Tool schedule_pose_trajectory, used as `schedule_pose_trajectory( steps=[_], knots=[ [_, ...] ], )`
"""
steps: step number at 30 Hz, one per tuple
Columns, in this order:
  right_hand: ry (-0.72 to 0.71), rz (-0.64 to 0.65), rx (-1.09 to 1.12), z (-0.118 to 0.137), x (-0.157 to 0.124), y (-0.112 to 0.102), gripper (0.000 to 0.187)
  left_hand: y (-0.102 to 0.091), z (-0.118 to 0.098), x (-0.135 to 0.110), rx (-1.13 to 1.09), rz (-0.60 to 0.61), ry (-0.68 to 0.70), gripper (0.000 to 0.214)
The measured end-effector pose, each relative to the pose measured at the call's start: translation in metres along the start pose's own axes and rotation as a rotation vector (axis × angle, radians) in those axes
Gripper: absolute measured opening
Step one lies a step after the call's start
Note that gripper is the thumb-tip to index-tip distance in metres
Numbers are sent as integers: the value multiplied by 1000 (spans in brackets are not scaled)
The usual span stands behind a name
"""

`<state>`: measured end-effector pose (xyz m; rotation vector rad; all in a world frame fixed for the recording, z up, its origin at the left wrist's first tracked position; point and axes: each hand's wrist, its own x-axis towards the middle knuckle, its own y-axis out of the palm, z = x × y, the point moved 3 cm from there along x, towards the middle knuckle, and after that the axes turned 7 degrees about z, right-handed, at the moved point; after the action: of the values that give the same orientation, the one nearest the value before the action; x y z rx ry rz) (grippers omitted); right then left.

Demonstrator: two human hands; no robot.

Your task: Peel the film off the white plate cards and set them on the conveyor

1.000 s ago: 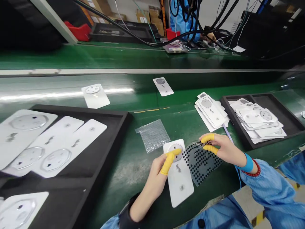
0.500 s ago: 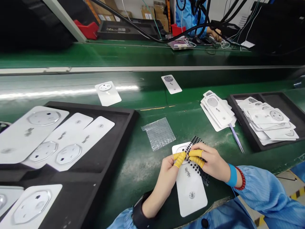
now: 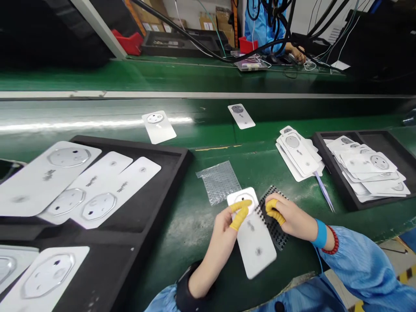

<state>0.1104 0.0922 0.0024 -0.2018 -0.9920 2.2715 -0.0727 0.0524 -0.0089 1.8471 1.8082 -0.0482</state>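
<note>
A white rounded plate [image 3: 255,242] with a round disc near its top lies on the green bench in front of me. My left hand [image 3: 229,223], yellow cots on thumb and forefinger, pinches the plate's upper left edge by the disc. Right beside it, partly under the plate, lies a black sheet of small dots [image 3: 274,225]. My right hand [image 3: 287,216], also with yellow fingertip cots, rests on that sheet with the fingers curled and pressed down on it.
A small bubble-wrap bag [image 3: 219,180] lies just beyond the plate. Black foam trays with white plates stand at the left [image 3: 156,195] and right [image 3: 386,138]. A loose stack of plates [image 3: 299,151] and single plates [image 3: 159,125] lie farther out. Another person works across the line [image 3: 260,21].
My right hand slid right off the plate's disc onto the dotted sheet, and my two hands moved apart. The plate has turned slightly, its lower end swinging left.
</note>
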Motion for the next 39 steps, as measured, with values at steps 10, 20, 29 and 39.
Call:
schedule_pose_trajectory(
  steps=[10, 20, 29, 39],
  knots=[
    [21, -456, 226, 32, 10, -22, 14, 14, 1, -14, 355, 84, 336, 30],
    [-42, -437, 85, 46, 16, -7, 19, 25, -7, -28, 636, 91, 654, 14],
    [167, -333, 444, 32, 15, -9, 43, 22, -4, -33, 891, 34, 762, 15],
    [310, -291, 498, 21, 9, -5, 31, 20, 1, -22, 558, 194, 339, 11]
  ],
)
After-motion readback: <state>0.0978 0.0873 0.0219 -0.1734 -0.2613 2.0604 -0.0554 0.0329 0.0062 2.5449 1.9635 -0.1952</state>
